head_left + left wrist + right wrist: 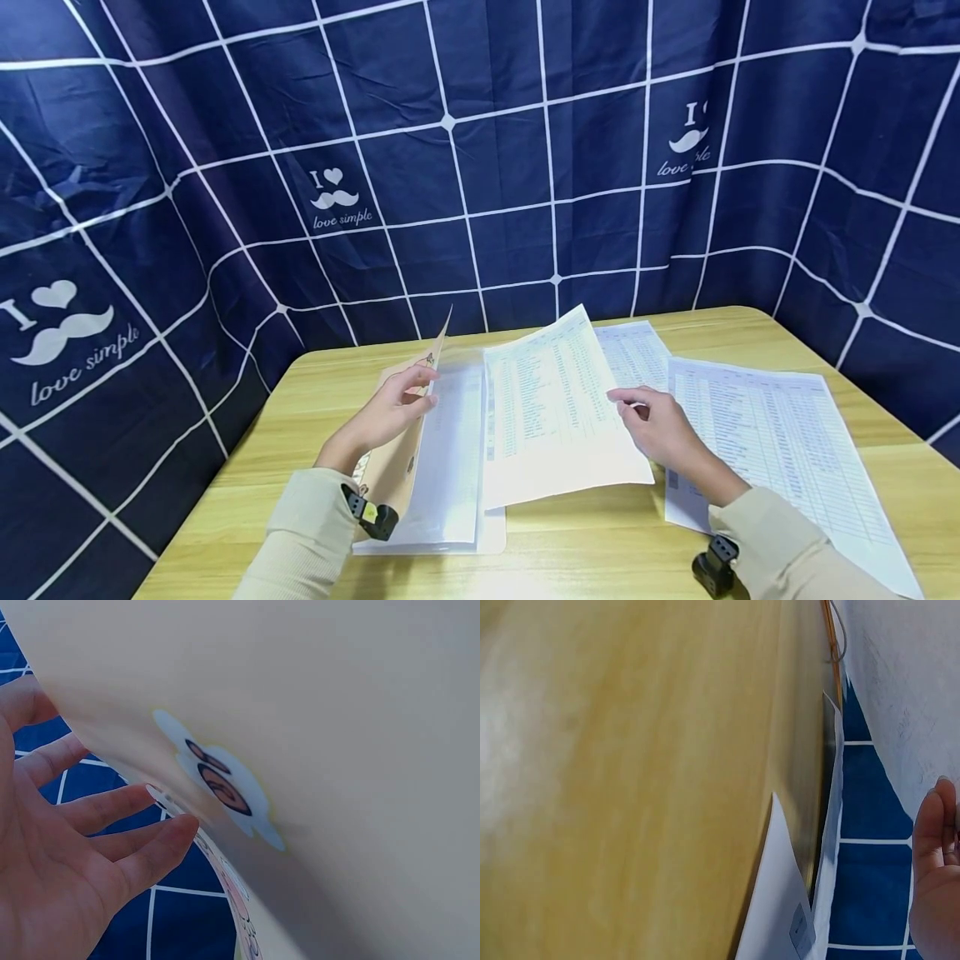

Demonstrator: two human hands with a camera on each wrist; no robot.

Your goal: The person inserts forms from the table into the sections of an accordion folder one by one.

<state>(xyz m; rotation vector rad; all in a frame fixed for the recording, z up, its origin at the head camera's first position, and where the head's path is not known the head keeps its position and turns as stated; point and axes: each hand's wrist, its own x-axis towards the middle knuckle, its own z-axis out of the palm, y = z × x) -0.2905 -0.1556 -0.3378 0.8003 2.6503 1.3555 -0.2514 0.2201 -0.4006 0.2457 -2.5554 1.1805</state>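
In the head view a clear-pocket folder (450, 467) lies open on the table, its tan cover (401, 467) tilted up at the left. My left hand (382, 417) holds that cover near its free edge. The left wrist view shows a cartoon figure printed on the cover (360, 750) and spread fingers (161, 859) at its edge, some hidden behind it. My right hand (660, 429) pinches the right edge of a printed sheet (555, 400), which is raised and slightly bent above the folder's right side. At the right wrist view's edge, the right hand (937, 877) is partly cut off.
Another printed sheet (637, 354) lies behind the raised one. A larger printed sheet (772, 442) lies on the right, partly under the right forearm. The wooden table (585, 542) meets a dark blue curtain (495, 167) with white lines at the back and sides.
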